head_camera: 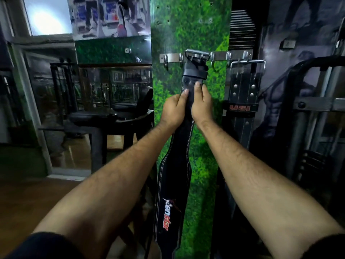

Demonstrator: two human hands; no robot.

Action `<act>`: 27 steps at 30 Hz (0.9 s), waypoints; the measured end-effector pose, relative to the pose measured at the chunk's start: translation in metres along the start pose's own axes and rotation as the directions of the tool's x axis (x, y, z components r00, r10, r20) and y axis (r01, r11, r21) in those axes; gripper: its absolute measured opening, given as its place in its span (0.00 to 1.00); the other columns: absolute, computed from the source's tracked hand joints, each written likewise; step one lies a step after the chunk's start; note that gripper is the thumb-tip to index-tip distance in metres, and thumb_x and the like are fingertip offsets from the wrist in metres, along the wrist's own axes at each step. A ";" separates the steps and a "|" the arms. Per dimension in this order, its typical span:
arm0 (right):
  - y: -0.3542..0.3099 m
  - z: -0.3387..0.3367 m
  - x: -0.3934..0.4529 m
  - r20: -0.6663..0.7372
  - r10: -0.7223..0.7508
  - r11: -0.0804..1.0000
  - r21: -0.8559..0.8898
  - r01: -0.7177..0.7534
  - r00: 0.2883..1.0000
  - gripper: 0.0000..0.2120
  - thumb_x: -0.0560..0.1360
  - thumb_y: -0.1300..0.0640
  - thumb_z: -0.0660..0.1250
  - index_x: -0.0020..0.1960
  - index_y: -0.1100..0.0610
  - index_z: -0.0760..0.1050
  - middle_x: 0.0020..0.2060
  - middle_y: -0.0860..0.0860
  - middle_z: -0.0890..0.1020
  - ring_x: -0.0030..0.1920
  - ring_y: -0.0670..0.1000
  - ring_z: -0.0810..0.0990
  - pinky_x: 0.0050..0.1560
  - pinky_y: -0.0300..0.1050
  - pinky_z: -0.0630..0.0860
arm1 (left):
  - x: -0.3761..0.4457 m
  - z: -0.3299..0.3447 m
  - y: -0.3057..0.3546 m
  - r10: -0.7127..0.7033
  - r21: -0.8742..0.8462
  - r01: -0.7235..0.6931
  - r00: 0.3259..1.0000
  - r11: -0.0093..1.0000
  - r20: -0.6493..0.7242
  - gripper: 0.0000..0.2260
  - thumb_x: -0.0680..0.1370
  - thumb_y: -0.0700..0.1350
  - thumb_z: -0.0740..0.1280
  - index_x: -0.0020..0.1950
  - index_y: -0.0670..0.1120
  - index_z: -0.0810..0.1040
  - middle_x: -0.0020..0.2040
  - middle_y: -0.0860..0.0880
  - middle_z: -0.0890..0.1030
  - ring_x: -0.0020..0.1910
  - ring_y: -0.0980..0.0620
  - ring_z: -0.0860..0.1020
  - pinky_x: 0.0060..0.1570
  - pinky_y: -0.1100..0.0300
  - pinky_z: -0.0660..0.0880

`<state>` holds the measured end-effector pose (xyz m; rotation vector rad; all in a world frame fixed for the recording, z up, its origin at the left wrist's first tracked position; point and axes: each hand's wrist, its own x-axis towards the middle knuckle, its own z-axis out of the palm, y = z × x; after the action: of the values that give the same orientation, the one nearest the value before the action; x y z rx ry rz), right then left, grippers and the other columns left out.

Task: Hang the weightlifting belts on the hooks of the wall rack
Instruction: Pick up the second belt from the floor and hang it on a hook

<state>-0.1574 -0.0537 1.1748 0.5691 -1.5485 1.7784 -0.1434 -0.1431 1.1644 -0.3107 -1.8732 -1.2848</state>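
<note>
Hands grip belt, buckle seemingly on rack

Both hands grip black belt w/ Xenstar logo just below its buckle: left hand, right hand. Buckle sits at the metal hook rack on green wall panel. USI belt hangs at right.

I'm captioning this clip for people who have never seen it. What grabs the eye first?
Centre frame, the left hand and right hand pinch a black belt whose buckle sits at the metal hook rack on the bright green panel. To the right hangs a second belt.
</note>
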 end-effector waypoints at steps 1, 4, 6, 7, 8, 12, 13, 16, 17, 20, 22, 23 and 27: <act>0.001 0.000 0.001 0.008 -0.042 0.998 -0.036 0.043 0.999 0.11 0.83 0.51 0.58 0.44 0.52 0.72 0.35 0.43 0.76 0.36 0.37 0.73 0.40 0.35 0.70 | 0.008 0.001 0.008 0.020 0.002 -0.020 1.000 1.000 -0.016 0.22 0.81 0.56 0.61 0.33 0.41 0.73 0.28 0.50 0.71 0.28 0.55 0.66 0.30 0.57 0.63; 0.018 -0.005 -0.009 0.032 -0.183 0.967 -0.176 0.185 0.983 0.13 0.83 0.51 0.58 0.44 0.57 0.71 0.33 0.45 0.76 0.33 0.40 0.74 0.35 0.40 0.68 | 0.023 0.005 0.016 0.054 0.040 -0.051 0.996 0.998 -0.075 0.22 0.81 0.55 0.61 0.34 0.41 0.73 0.28 0.50 0.73 0.27 0.55 0.68 0.31 0.56 0.66; 0.037 -0.006 -0.022 0.039 -0.239 0.939 -0.246 0.241 0.970 0.16 0.82 0.49 0.57 0.45 0.61 0.72 0.34 0.50 0.77 0.34 0.49 0.75 0.35 0.48 0.68 | 0.029 0.008 0.013 0.024 0.017 -0.022 0.991 1.000 -0.130 0.22 0.81 0.55 0.61 0.32 0.43 0.71 0.28 0.49 0.72 0.28 0.54 0.68 0.31 0.54 0.67; 0.045 -0.006 -0.029 0.039 -0.249 0.931 -0.267 0.250 0.968 0.17 0.81 0.48 0.57 0.44 0.61 0.71 0.33 0.52 0.76 0.34 0.53 0.75 0.34 0.49 0.67 | 0.031 0.009 0.013 0.000 0.004 0.001 0.987 1.000 -0.158 0.22 0.82 0.54 0.61 0.30 0.45 0.68 0.27 0.50 0.71 0.27 0.54 0.67 0.31 0.55 0.66; 0.053 -0.006 -0.036 0.040 -0.249 0.927 -0.279 0.250 0.968 0.17 0.80 0.48 0.58 0.43 0.62 0.70 0.32 0.53 0.75 0.32 0.55 0.74 0.33 0.50 0.66 | 0.032 0.011 0.012 -0.027 -0.005 0.026 0.983 1.000 -0.184 0.22 0.82 0.53 0.62 0.29 0.47 0.67 0.27 0.51 0.70 0.27 0.55 0.67 0.31 0.55 0.65; 0.086 -0.015 -0.071 0.083 -0.116 0.941 -0.310 0.136 0.990 0.19 0.79 0.41 0.58 0.41 0.56 0.67 0.30 0.55 0.76 0.31 0.55 0.75 0.31 0.54 0.67 | 0.032 0.012 0.017 -0.096 -0.045 0.088 0.966 0.995 -0.241 0.23 0.83 0.52 0.61 0.28 0.47 0.64 0.26 0.52 0.66 0.26 0.56 0.63 0.29 0.56 0.62; 0.098 -0.019 -0.082 0.116 -0.076 0.929 -0.353 0.112 0.990 0.19 0.79 0.40 0.58 0.41 0.56 0.67 0.31 0.57 0.77 0.32 0.58 0.77 0.31 0.54 0.68 | 0.031 0.011 0.018 -0.101 -0.049 0.092 0.962 0.995 -0.252 0.24 0.83 0.51 0.61 0.28 0.47 0.63 0.25 0.52 0.65 0.25 0.57 0.62 0.29 0.56 0.61; 0.131 -0.037 -0.108 0.217 0.072 0.900 -0.435 0.030 0.973 0.25 0.77 0.33 0.57 0.42 0.56 0.71 0.34 0.57 0.81 0.39 0.61 0.81 0.35 0.54 0.72 | 0.027 0.007 0.011 -0.104 -0.054 0.093 0.961 0.994 -0.256 0.25 0.83 0.50 0.61 0.27 0.47 0.60 0.25 0.52 0.63 0.26 0.57 0.61 0.31 0.56 0.58; 0.139 -0.043 -0.110 0.250 0.120 0.897 -0.442 0.003 0.961 0.30 0.75 0.29 0.54 0.43 0.56 0.72 0.35 0.55 0.81 0.39 0.59 0.82 0.36 0.56 0.75 | 0.024 0.005 0.007 -0.112 -0.064 0.099 0.959 0.993 -0.260 0.25 0.83 0.51 0.61 0.27 0.47 0.60 0.25 0.52 0.63 0.26 0.56 0.61 0.32 0.56 0.59; 0.144 -0.056 -0.109 0.361 0.258 0.883 -0.465 -0.067 0.896 0.39 0.68 0.20 0.52 0.42 0.58 0.74 0.31 0.50 0.80 0.33 0.52 0.79 0.33 0.54 0.74 | 0.021 -0.002 -0.005 -0.157 -0.123 0.127 0.948 0.984 -0.276 0.25 0.82 0.52 0.61 0.27 0.48 0.60 0.26 0.52 0.63 0.27 0.55 0.61 0.34 0.54 0.62; 0.125 -0.050 -0.103 0.340 0.261 0.932 -0.333 -0.143 0.904 0.40 0.66 0.20 0.55 0.37 0.60 0.70 0.27 0.50 0.72 0.28 0.48 0.71 0.31 0.49 0.65 | 0.021 -0.007 -0.010 -0.184 -0.171 0.145 0.953 0.974 -0.241 0.25 0.82 0.54 0.61 0.27 0.48 0.60 0.26 0.52 0.63 0.28 0.55 0.62 0.34 0.54 0.62; 0.108 -0.040 -0.095 0.287 0.229 0.960 -0.222 -0.168 0.930 0.39 0.67 0.22 0.57 0.35 0.60 0.70 0.27 0.50 0.70 0.29 0.48 0.68 0.33 0.48 0.63 | 0.020 -0.007 -0.011 -0.186 -0.191 0.145 0.958 0.971 -0.217 0.25 0.82 0.54 0.62 0.27 0.48 0.61 0.26 0.52 0.64 0.29 0.54 0.63 0.34 0.54 0.63; 0.035 0.008 -0.056 0.020 0.024 0.990 -0.136 -0.021 1.000 0.24 0.79 0.41 0.61 0.31 0.56 0.69 0.26 0.45 0.72 0.29 0.47 0.69 0.32 0.47 0.66 | 0.020 -0.009 -0.001 -0.124 -0.207 0.094 0.983 0.974 -0.137 0.22 0.82 0.54 0.61 0.30 0.46 0.67 0.28 0.48 0.67 0.31 0.52 0.65 0.33 0.56 0.62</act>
<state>-0.1476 -0.0753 1.1123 0.5071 -1.6822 1.6727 -0.1528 -0.1559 1.1799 -0.2116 -1.6579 -1.5331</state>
